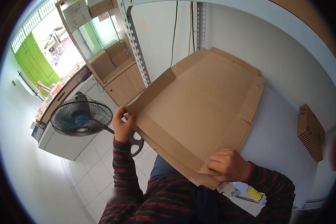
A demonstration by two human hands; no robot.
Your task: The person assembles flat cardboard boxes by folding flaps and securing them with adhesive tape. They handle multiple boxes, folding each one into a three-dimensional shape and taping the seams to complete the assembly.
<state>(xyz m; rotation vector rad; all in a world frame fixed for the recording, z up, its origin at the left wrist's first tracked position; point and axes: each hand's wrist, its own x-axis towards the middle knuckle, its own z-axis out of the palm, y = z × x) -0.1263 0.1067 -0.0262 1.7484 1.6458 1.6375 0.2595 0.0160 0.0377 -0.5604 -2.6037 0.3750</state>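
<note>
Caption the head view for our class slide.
Left hand and right hand grip a partly folded cardboard sheet by its edges.

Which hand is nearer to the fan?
Left: the left hand, gripping the cardboard, is pictured just right of the fan; the right hand, at the cardboard's near corner, lies farther right.

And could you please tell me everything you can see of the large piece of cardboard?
The large piece of cardboard is plain brown, with a broad, smooth central panel bordered by creased flaps and a few slits. The flap along its left side is folded up; the far and right-hand ones look flatter. It spreads aslant over part of a pale tabletop. The left grip pinches its left corner, the right grip its near corner. Its underside is hidden.
</note>
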